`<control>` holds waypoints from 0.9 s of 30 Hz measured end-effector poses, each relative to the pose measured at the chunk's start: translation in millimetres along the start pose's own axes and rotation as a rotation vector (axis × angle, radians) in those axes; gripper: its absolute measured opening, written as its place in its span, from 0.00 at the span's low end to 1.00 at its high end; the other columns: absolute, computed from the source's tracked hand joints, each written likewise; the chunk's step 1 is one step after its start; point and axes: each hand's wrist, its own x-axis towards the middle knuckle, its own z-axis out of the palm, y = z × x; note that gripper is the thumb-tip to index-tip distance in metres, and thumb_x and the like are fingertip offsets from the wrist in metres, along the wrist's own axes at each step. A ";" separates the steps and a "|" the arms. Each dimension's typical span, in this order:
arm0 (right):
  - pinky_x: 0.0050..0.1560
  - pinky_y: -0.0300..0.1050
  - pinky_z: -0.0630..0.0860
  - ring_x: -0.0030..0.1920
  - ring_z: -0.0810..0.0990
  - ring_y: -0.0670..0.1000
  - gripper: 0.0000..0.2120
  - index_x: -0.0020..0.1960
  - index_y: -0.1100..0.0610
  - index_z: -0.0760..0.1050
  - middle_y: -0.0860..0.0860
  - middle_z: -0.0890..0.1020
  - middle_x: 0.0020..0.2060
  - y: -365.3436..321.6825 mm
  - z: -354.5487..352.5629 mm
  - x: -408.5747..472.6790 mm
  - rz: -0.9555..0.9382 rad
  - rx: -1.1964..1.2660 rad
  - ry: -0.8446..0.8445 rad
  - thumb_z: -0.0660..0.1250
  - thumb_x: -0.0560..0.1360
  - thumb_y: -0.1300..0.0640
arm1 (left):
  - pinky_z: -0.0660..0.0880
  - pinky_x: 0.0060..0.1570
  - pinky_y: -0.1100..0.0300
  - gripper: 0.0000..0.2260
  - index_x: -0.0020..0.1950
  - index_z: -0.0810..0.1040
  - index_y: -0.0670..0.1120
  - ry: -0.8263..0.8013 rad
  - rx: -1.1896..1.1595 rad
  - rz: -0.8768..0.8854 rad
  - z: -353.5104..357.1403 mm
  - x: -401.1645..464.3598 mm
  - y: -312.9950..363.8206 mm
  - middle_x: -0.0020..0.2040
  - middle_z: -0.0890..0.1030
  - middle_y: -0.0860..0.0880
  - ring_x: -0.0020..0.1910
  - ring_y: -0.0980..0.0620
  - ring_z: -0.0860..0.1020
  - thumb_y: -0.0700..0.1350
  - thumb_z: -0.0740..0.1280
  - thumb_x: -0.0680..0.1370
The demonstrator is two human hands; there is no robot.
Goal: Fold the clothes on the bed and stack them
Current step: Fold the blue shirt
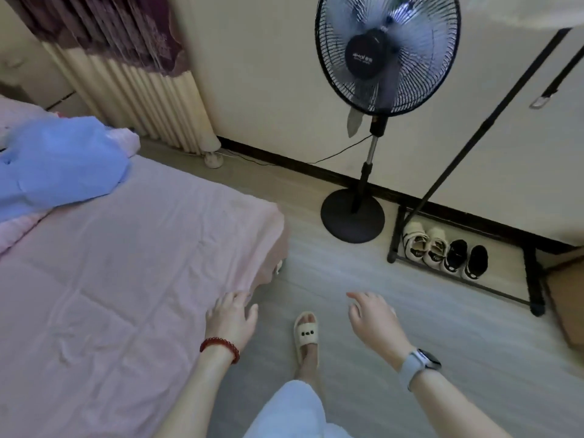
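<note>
A pink-sheeted bed [126, 279] fills the left half of the head view. On its far left lies a crumpled light-blue garment [63, 162], partly over a pink quilted blanket [19, 229]. My left hand [230, 317], with a red bead bracelet, hovers at the bed's right edge, fingers apart and empty. My right hand [373, 320], with a grey watch on the wrist, hangs over the floor with fingers spread, holding nothing. Both hands are far from the blue garment.
A black standing fan [385, 58] spins by the wall, its base [352, 216] on the floor. A low black rack [534, 295] holds two pairs of shoes [445, 251]. A radiator [151, 102] and dark red curtain [104, 26] stand behind the bed. My slippered foot [306, 336] is on the floor.
</note>
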 end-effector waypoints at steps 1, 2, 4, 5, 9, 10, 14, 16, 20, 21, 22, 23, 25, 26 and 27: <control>0.62 0.44 0.63 0.67 0.67 0.50 0.17 0.68 0.50 0.67 0.48 0.73 0.65 -4.2 -12.4 30.3 -0.014 0.003 -0.013 0.52 0.80 0.54 | 0.62 0.62 0.57 0.17 0.68 0.69 0.50 0.004 -0.016 -0.012 -5.9 27.3 7.2 0.66 0.71 0.50 0.65 0.49 0.68 0.49 0.57 0.79; 0.62 0.45 0.63 0.67 0.67 0.50 0.18 0.68 0.50 0.67 0.48 0.72 0.65 -9.6 -24.7 60.0 -0.026 0.004 -0.031 0.52 0.80 0.54 | 0.62 0.63 0.57 0.17 0.68 0.69 0.50 0.011 -0.034 -0.019 -12.6 54.6 14.4 0.66 0.71 0.50 0.66 0.50 0.67 0.49 0.57 0.79; 0.63 0.46 0.64 0.67 0.67 0.50 0.18 0.69 0.50 0.66 0.48 0.72 0.65 -22.4 -50.5 115.7 -0.068 -0.023 -0.059 0.52 0.80 0.54 | 0.63 0.63 0.58 0.17 0.68 0.69 0.50 0.039 -0.068 -0.037 -27.3 105.4 30.2 0.66 0.71 0.50 0.66 0.50 0.68 0.49 0.57 0.80; 0.64 0.46 0.65 0.66 0.68 0.50 0.18 0.69 0.50 0.66 0.48 0.72 0.65 -29.9 -64.1 142.8 -0.093 -0.041 -0.064 0.52 0.80 0.53 | 0.63 0.63 0.58 0.17 0.68 0.69 0.50 0.055 -0.081 -0.044 -36.5 130.1 38.7 0.67 0.71 0.50 0.66 0.50 0.68 0.49 0.57 0.80; 0.65 0.48 0.66 0.66 0.68 0.50 0.18 0.68 0.51 0.68 0.49 0.73 0.64 -61.8 -114.2 241.1 -0.192 -0.066 -0.068 0.52 0.81 0.53 | 0.63 0.63 0.57 0.17 0.68 0.69 0.50 0.102 -0.135 -0.104 -74.1 216.5 66.8 0.66 0.71 0.50 0.65 0.49 0.68 0.49 0.57 0.80; 0.65 0.49 0.66 0.66 0.68 0.50 0.17 0.68 0.52 0.68 0.49 0.73 0.64 -70.3 -123.9 263.8 -0.221 -0.067 -0.063 0.52 0.81 0.53 | 0.63 0.62 0.57 0.17 0.68 0.69 0.51 0.121 -0.134 -0.115 -82.4 236.9 70.6 0.66 0.71 0.50 0.64 0.49 0.69 0.49 0.57 0.80; 0.57 0.44 0.69 0.60 0.72 0.51 0.15 0.62 0.53 0.72 0.50 0.75 0.56 -110.4 -155.8 363.9 -0.378 -0.124 -0.082 0.52 0.80 0.55 | 0.64 0.61 0.56 0.17 0.68 0.69 0.50 0.183 -0.135 -0.189 -111.9 323.5 72.4 0.65 0.72 0.50 0.64 0.49 0.69 0.50 0.57 0.80; 0.47 0.43 0.64 0.53 0.72 0.53 0.08 0.47 0.52 0.68 0.49 0.71 0.44 -134.2 -168.7 415.2 -0.457 -0.200 -0.117 0.51 0.80 0.55 | 0.65 0.61 0.55 0.17 0.68 0.70 0.50 0.230 -0.154 -0.255 -124.3 361.9 69.2 0.65 0.72 0.49 0.65 0.49 0.69 0.49 0.57 0.80; 0.49 0.45 0.67 0.50 0.71 0.52 0.09 0.46 0.55 0.69 0.48 0.70 0.43 -181.5 -192.4 506.7 -0.603 -0.257 -0.149 0.51 0.80 0.56 | 0.65 0.60 0.56 0.16 0.67 0.71 0.48 0.310 -0.244 -0.435 -141.8 424.2 60.6 0.65 0.72 0.48 0.65 0.48 0.69 0.48 0.59 0.80; 0.52 0.45 0.69 0.52 0.72 0.52 0.10 0.50 0.56 0.70 0.49 0.72 0.46 -194.0 -197.3 528.1 -0.642 -0.268 -0.152 0.51 0.80 0.56 | 0.65 0.61 0.57 0.17 0.67 0.70 0.48 0.317 -0.268 -0.477 -144.3 435.8 59.6 0.66 0.72 0.48 0.65 0.49 0.69 0.48 0.59 0.80; 0.53 0.45 0.69 0.54 0.72 0.52 0.10 0.52 0.56 0.71 0.50 0.73 0.48 -207.6 -201.3 547.6 -0.679 -0.278 -0.164 0.51 0.80 0.56 | 0.65 0.61 0.57 0.17 0.68 0.70 0.48 0.317 -0.289 -0.517 -147.2 445.7 59.6 0.67 0.71 0.49 0.66 0.49 0.69 0.48 0.58 0.80; 0.54 0.45 0.69 0.55 0.72 0.53 0.11 0.53 0.56 0.71 0.50 0.74 0.50 -222.4 -203.6 565.5 -0.710 -0.290 -0.179 0.51 0.80 0.56 | 0.65 0.62 0.58 0.17 0.68 0.70 0.49 0.322 -0.315 -0.555 -150.7 454.5 59.1 0.68 0.71 0.49 0.66 0.50 0.69 0.48 0.58 0.80; 0.53 0.45 0.69 0.55 0.72 0.53 0.10 0.52 0.56 0.71 0.51 0.75 0.52 -252.4 -203.3 592.4 -0.758 -0.323 -0.220 0.51 0.79 0.56 | 0.65 0.61 0.58 0.16 0.67 0.70 0.49 0.345 -0.367 -0.627 -159.3 466.8 57.8 0.67 0.71 0.50 0.66 0.50 0.69 0.48 0.58 0.80; 0.52 0.45 0.69 0.55 0.72 0.54 0.09 0.50 0.56 0.70 0.52 0.75 0.51 -268.2 -200.6 602.6 -0.791 -0.328 -0.244 0.52 0.79 0.57 | 0.65 0.61 0.58 0.16 0.67 0.70 0.50 0.366 -0.385 -0.666 -164.3 471.1 55.0 0.67 0.71 0.51 0.66 0.50 0.69 0.48 0.58 0.79; 0.50 0.44 0.68 0.55 0.72 0.54 0.09 0.50 0.56 0.70 0.52 0.75 0.50 -283.9 -196.4 611.9 -0.831 -0.337 -0.270 0.52 0.79 0.58 | 0.65 0.62 0.58 0.16 0.68 0.70 0.50 0.385 -0.396 -0.707 -169.5 475.3 50.1 0.68 0.70 0.51 0.66 0.51 0.68 0.48 0.58 0.79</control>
